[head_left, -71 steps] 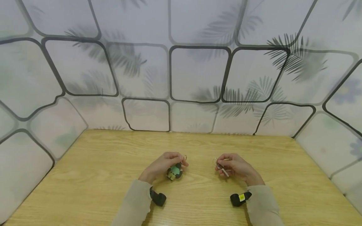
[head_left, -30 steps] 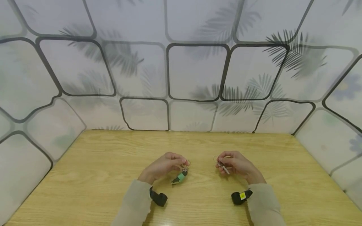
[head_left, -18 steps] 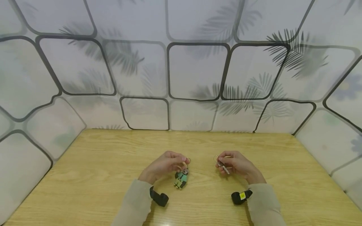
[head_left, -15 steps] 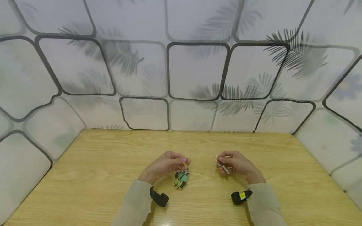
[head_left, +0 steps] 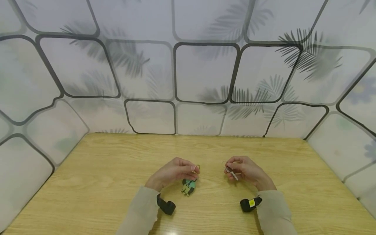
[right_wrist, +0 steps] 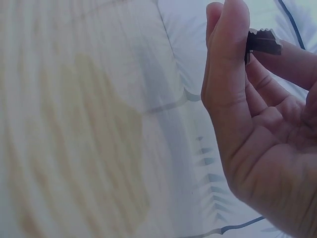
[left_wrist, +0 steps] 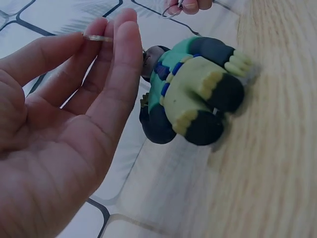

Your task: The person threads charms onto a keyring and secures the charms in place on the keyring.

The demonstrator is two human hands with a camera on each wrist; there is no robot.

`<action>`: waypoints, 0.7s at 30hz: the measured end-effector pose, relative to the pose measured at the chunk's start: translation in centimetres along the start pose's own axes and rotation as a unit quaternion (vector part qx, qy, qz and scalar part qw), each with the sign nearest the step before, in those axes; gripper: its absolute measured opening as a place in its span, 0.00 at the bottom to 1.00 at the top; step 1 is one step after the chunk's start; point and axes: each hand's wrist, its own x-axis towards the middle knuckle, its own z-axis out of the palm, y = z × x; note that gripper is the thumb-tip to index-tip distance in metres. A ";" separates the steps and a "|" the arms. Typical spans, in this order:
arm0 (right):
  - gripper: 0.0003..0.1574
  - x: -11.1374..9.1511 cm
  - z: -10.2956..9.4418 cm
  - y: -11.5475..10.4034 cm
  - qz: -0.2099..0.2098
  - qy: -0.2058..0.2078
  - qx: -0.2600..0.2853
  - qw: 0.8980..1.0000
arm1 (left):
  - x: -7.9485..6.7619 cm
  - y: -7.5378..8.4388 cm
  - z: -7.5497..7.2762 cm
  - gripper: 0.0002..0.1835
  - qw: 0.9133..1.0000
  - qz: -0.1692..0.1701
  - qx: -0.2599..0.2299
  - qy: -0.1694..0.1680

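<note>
In the head view my left hand [head_left: 180, 170] pinches the ring of a keychain between thumb and fingers. Its rubbery figure [left_wrist: 193, 89], with a green top, yellowish trousers and dark limbs, hangs below the fingers, feet close to the table. My right hand [head_left: 246, 170] faces it across a small gap and grips a metal key [head_left: 233, 175]; a thin key ring [head_left: 224, 164] sticks out past the fingertips. The toothed blade of the key [right_wrist: 266, 41] juts from between the fingers in the right wrist view, while the rest of it is hidden by the hand.
A wood-grain table [head_left: 117, 163] lies beneath both hands. Behind it and at both sides rises a pale wall covering [head_left: 202, 75] with dark outlined blocks and leaf prints. Each wrist wears a black strapped camera [head_left: 166, 206].
The figure has turned and come down out of the left hand, now dangling from its ring. The left hand has shifted slightly right. The right hand has hardly moved, still holding the key.
</note>
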 end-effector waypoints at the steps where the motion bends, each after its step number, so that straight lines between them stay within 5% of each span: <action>1: 0.10 0.0 0.0 0.0 0.001 0.000 0.000 1.000 | 0.0 0.0 0.0 0.18 1.000 -0.003 0.003 0.001; 12: 0.10 0.3 0.3 -0.4 -0.003 -0.004 -0.003 1.000 | 0.0 0.3 0.2 0.17 0.999 0.002 0.022 -0.029; 21: 0.12 -0.1 1.6 -1.1 -0.032 -0.063 -0.062 0.996 | -0.1 0.9 0.6 0.15 0.990 0.031 0.109 -0.087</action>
